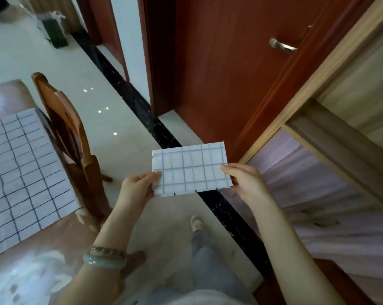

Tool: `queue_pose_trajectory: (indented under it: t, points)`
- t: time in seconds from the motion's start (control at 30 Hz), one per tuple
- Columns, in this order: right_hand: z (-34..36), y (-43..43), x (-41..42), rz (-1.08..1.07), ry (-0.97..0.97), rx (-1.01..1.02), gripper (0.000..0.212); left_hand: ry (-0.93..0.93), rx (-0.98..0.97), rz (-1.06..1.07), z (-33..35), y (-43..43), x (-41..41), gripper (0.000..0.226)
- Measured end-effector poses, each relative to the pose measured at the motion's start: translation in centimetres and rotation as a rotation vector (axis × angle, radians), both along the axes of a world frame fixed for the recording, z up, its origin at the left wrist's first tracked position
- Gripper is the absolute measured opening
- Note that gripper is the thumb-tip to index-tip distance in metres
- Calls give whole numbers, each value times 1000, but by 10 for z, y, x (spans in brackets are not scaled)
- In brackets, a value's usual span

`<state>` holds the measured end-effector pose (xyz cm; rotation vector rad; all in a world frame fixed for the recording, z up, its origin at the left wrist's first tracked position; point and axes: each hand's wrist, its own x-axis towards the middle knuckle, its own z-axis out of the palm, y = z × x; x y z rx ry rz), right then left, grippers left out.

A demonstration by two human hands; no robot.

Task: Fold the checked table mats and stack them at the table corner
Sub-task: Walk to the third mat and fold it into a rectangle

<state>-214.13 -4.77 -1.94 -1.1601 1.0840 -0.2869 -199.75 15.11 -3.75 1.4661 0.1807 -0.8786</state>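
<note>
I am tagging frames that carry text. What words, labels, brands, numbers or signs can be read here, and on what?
None can be read.
The folded checked mat, pinched by the left hand and the right hand, shows only blue grid lines.
The flat checked mat on the table shows only dark grid lines.
The red door bears no sign.

Soft even light, room fairly bright. Small white light dots shine on glossy floor (pixel 120 119). Pale glare on table (pixel 10 91) at far left. Shadows faint, soft. Whole picture bit fuzzy. Bottom left corner most blurry, white smear there. Top left hazy too. Folded mat (pixel 190 168) clearest, grid lines bit soft. Door (pixel 219 73) lines lean, bend near edges of picture.
</note>
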Motion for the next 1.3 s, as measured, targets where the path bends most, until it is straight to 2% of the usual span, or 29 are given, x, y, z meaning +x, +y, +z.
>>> queue_pose_trajectory:
  t: [0.27,0.53,0.77,0.97,1.3]
  points:
    - [7,-93,133,276,-12,28,6,-16,29,266,4,-73,67,13]
    - [-4,-123,269,539,15,91,4,-24,115,515,1,-88,153,15]
    - [-16,-129,414,610,-3,109,2,-61,120,610,-13,-101,274,12]
    - [-9,-128,529,642,-19,146,4,-91,162,640,0,-107,377,16]
    - [-14,-146,702,707,19,156,5,-30,159,713,1,-114,527,15]
